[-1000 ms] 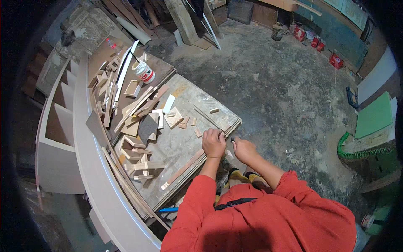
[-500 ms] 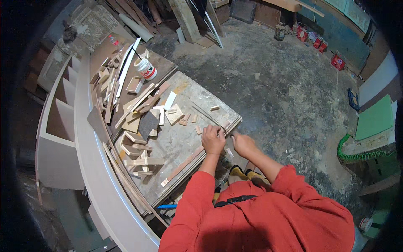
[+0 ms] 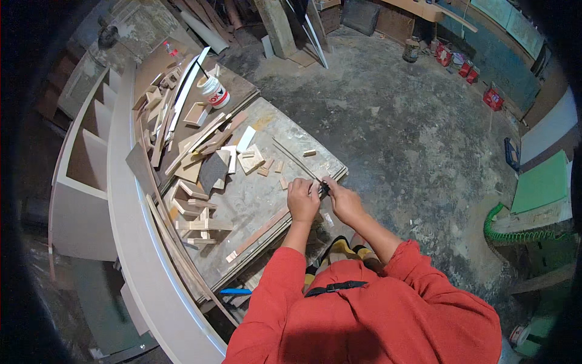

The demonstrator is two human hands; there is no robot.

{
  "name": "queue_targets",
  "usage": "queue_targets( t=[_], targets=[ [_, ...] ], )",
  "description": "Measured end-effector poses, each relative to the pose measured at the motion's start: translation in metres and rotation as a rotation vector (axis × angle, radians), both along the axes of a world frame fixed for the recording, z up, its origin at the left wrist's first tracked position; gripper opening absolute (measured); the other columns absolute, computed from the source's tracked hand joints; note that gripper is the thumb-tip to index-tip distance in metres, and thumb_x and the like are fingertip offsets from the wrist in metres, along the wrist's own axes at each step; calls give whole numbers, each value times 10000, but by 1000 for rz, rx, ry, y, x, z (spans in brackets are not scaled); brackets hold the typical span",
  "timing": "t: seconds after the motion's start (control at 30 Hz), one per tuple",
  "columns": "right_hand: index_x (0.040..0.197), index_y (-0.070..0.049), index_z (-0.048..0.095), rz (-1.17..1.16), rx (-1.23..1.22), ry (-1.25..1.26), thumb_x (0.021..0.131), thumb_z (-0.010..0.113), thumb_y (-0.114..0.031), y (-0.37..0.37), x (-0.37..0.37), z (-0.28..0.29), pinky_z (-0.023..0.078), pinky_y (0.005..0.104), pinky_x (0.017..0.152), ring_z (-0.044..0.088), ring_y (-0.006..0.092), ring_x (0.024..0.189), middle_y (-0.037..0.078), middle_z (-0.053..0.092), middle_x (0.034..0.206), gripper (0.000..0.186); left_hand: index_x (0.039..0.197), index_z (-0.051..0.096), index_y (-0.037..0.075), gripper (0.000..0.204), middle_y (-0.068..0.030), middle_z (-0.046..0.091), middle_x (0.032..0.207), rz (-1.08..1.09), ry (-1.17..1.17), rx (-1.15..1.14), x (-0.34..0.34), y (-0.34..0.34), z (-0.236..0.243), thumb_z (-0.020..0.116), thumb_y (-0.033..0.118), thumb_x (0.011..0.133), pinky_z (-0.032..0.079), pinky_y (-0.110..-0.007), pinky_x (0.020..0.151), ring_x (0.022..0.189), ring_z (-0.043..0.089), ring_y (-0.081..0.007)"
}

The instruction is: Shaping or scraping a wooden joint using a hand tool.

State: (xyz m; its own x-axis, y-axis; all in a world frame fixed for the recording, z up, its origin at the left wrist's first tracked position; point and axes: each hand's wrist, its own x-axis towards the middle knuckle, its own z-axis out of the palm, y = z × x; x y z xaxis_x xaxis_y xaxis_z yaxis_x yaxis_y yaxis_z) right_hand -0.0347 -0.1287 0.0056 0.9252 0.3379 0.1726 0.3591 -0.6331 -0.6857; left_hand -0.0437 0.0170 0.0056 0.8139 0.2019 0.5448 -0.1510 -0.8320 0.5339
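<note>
My right hand [image 3: 345, 205] is closed round the dark handle of what looks like a narrow handsaw [image 3: 296, 160]. Its long thin blade reaches away over the bench corner. Close beside it, my left hand [image 3: 303, 199] has its fingers bent down on a wooden strip [image 3: 257, 235] lying along the near edge of the bench [image 3: 242, 209]. The strip's far end is hidden under that hand. Several short wood pieces [image 3: 264, 171] lie just beyond my left hand, and another small block [image 3: 310, 153] sits past the blade.
Offcuts and small wooden frames [image 3: 203, 225] crowd the bench's left side. Behind them stands a white tub [image 3: 215, 92] with a stick in it. A long curved cabinet [image 3: 124, 176] borders the bench on the left. A green coiled hose [image 3: 515, 233] hangs at the right.
My right hand has moved forward and left, up beside my left hand, and the saw blade has slid farther over the bench. The left hand stays near the bench edge.
</note>
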Motion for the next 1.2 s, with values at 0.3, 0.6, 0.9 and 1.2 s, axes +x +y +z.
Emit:
queue_targets(
  t=[0.3,0.6,0.9,1.2],
  targets=[
    [1438,-283,393,99,-266,-110,811,514,-64,0,-3,-7,516,496,567,633,378,618,171,588,741,676,811,622,53,84,-119,568,839,6,30,13,-1,0,-2,667,101,760,459,-417,735,822,549,-328],
    [1447,-303,369,128,-326,-18,814,508,-57,-13,-17,15,507,495,538,628,379,603,178,614,696,694,798,603,50,92,-119,547,839,45,60,48,-1,1,-1,663,101,751,451,-431,729,816,538,-334],
    [1448,-282,370,138,-264,-66,835,505,-110,6,12,4,505,498,554,642,367,610,177,635,699,651,814,594,52,101,-123,542,844,39,85,62,4,-3,-2,656,102,751,448,-431,736,828,539,-337],
    [1449,-275,362,130,-257,-1,849,496,-131,-1,8,0,509,505,578,648,387,647,193,642,729,631,815,594,48,112,-124,548,860,50,86,43,4,-4,-2,660,102,742,452,-438,744,850,545,-339]
  ],
)
